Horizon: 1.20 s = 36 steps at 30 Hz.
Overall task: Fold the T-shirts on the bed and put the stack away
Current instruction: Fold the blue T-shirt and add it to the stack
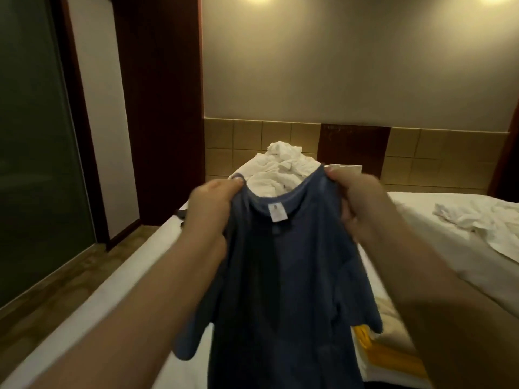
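Observation:
A dark blue T-shirt (283,276) hangs in the air above the bed (438,220), its collar up and a white neck label facing me. My left hand (212,209) grips the shirt's left shoulder and my right hand (355,203) pinches the right shoulder. The shirt's lower part runs out of view at the bottom. A folded yellow garment (384,352) lies on the white sheet at the lower right, half hidden behind the shirt and my right arm.
A heap of crumpled white fabric (280,167) lies at the far end of the bed, and another rumpled white cloth (483,223) at the right. A dark wooden panel (157,108) and a glass door (33,153) stand to the left, beyond a strip of floor.

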{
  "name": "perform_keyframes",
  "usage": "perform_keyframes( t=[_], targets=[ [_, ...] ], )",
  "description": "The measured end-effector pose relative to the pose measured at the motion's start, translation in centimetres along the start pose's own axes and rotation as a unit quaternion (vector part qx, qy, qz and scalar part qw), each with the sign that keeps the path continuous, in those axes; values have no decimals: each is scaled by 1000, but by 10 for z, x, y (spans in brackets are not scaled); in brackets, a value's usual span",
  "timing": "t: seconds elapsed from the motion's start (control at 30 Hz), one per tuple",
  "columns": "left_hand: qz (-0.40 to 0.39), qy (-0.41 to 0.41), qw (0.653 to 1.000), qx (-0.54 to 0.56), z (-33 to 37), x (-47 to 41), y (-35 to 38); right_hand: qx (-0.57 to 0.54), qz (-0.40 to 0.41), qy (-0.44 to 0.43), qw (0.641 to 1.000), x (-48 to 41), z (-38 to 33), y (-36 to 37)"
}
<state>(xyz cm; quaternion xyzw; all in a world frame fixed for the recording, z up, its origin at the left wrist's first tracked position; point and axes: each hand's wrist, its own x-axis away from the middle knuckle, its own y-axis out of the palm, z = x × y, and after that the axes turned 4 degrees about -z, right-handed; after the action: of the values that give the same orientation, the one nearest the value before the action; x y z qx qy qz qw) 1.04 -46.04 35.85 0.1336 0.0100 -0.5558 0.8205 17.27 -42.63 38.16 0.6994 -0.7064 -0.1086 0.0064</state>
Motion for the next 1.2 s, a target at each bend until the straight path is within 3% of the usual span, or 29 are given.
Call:
perform_keyframes(
  t=[0.07, 0.13, 0.27, 0.53, 0.73, 1.03, 1.2],
  targets=[
    [-30, 7, 1000, 1, -17, 27, 12, 35, -34, -56, 997, 23, 31, 22],
    [-38, 29, 999, 15, -39, 53, 16, 53, -19, -100, 993, 53, 67, 38],
    [-38, -6, 999, 25, -71, 75, 6, -20, 9, -48, 999, 79, 108, 38],
    [-16, 14, 1000, 13, -83, 79, -6, 22, -7, -100, 995, 97, 111, 33],
    [8, 86, 992, -89, -94, 80, -9, 33, -22, -113, 993, 97, 118, 31],
    [8, 146, 978, -151, -86, 86, -10, 5, -117, -109, 987, 100, 116, 19],
    [9, 150, 979, -137, -85, 88, -10, 34, -135, -156, 978, 102, 118, 21]
  ],
)
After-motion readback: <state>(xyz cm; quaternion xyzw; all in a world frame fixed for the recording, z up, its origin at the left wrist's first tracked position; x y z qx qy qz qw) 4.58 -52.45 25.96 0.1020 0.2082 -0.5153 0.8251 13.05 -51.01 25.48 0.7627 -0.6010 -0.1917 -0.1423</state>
